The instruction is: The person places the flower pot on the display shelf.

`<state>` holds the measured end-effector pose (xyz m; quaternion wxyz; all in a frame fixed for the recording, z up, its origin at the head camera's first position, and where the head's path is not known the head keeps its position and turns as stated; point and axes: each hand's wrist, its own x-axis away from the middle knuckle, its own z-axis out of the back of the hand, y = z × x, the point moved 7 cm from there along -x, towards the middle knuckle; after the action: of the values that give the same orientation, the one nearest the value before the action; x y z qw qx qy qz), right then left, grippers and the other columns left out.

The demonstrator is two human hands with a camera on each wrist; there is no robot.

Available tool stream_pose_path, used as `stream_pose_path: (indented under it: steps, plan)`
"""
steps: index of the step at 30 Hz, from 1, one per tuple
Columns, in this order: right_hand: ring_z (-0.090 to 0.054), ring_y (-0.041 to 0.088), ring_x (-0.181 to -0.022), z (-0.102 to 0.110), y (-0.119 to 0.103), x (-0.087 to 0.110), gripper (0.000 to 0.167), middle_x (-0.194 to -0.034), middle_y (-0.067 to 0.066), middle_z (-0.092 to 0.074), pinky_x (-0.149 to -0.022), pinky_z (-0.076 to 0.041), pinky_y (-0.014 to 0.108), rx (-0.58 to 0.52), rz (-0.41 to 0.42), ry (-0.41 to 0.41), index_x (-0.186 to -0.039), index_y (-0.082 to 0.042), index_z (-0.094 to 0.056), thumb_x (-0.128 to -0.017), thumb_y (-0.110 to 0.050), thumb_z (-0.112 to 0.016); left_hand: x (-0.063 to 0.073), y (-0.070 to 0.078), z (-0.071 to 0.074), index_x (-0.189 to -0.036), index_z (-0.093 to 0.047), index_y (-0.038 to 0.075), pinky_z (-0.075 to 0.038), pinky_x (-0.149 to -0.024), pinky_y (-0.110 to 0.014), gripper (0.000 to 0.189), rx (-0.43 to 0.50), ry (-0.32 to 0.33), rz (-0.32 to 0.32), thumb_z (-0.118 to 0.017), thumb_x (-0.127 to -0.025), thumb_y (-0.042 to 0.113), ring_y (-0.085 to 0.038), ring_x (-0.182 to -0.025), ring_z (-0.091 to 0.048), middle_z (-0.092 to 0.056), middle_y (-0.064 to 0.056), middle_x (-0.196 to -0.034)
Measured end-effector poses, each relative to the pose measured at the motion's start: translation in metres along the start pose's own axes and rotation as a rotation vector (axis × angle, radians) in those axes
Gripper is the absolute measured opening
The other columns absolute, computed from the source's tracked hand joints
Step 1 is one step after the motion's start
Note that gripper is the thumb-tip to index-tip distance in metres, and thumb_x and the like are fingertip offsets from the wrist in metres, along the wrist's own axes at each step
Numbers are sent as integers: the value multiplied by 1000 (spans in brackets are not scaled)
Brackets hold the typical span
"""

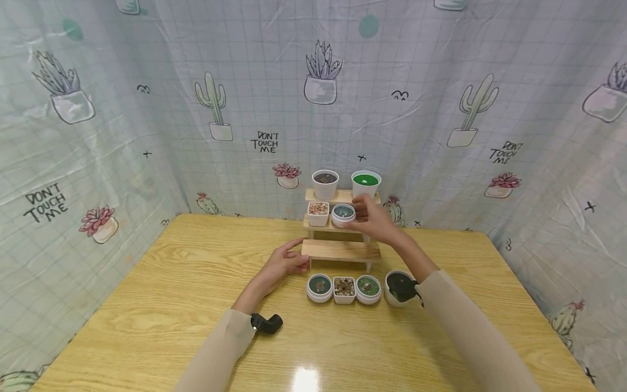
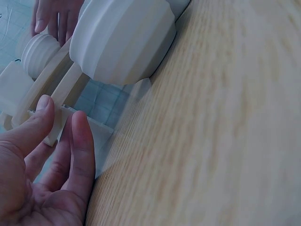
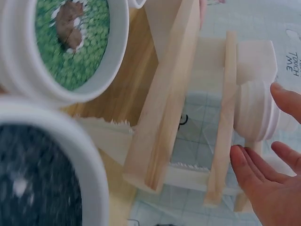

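Observation:
A three-tier wooden plant stand (image 1: 340, 250) stands on the table. My left hand (image 1: 279, 268) pinches the left end of its lowest step, thumb above and fingers beneath in the left wrist view. On the middle step, a round white pot (image 1: 343, 216) with bluish-grey filling sits beside a square white pot (image 1: 318, 215) of reddish-white pebbles. My right hand (image 1: 376, 220) is at the round pot's right side; in the right wrist view its fingers (image 3: 247, 172) are spread and loosely bent around the ribbed pot (image 3: 254, 110), not closed on it.
Two taller white pots, one dark-filled (image 1: 325, 190) and one green-filled (image 1: 360, 188), stand on the top step. Before the stand are a round pot (image 1: 319, 296), a square pot (image 1: 344, 298), another round pot (image 1: 368, 298) and a larger dark-filled pot (image 1: 394, 300). A printed curtain (image 1: 294, 114) encloses the table.

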<state>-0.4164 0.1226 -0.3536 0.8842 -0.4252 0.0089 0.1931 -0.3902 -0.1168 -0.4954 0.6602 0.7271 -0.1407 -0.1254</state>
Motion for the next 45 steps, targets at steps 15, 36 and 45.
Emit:
stream_pose_path:
  steps: [15,36,45]
  plan:
    - [-53,42,-137,29,11,63,69,-150,22,-51,-111,-48,60,17,35,-29,-150,-6,-43,-95,-31,-77,2,-1,0,-162,-31,10,-63,-85,-29,73,12,11,1,-67,-99,6,-16,-91,-72,-74,-8,-100]
    - [-52,48,-135,30,60,144,70,-148,19,-53,-106,-51,60,-13,112,-108,-148,-8,-46,-89,-19,-83,1,0,-2,-162,-31,10,-63,-84,-28,72,11,11,-6,-67,-100,6,-14,-90,-72,-74,-7,-99]
    - [-44,54,-140,20,73,150,86,-155,29,-44,-104,-50,62,-70,119,-228,-152,-3,-40,-82,-20,-88,0,-1,-1,-162,-30,10,-63,-84,-28,73,-8,8,-9,-67,-100,7,-13,-89,-72,-74,-4,-97]
